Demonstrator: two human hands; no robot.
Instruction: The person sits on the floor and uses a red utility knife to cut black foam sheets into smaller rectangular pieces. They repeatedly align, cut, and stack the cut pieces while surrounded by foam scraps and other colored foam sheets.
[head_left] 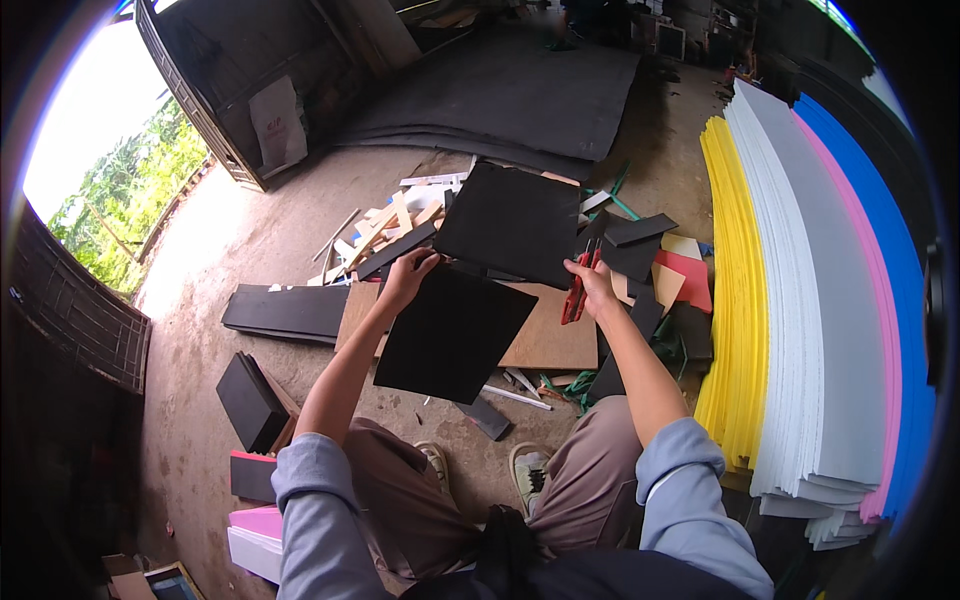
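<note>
My left hand (410,277) pinches the top edge of a black foam sheet (455,335), which hangs tilted over a wooden board (545,335). In my right hand (594,286) is a red-handled tool with narrow dark tips (574,298); its exact kind is hard to make out. The thumb of that hand lies close to the lower right corner of a second black sheet (508,222), just beyond the first. Whether it touches that sheet, I cannot tell.
Offcuts and strips (385,235) lie heaped behind the board. Black foam blocks (252,402) sit at left, near long black strips (283,312). Tall stacks of yellow sheets (735,300) and other colours line the right. Large black sheets (490,100) cover the floor farther off.
</note>
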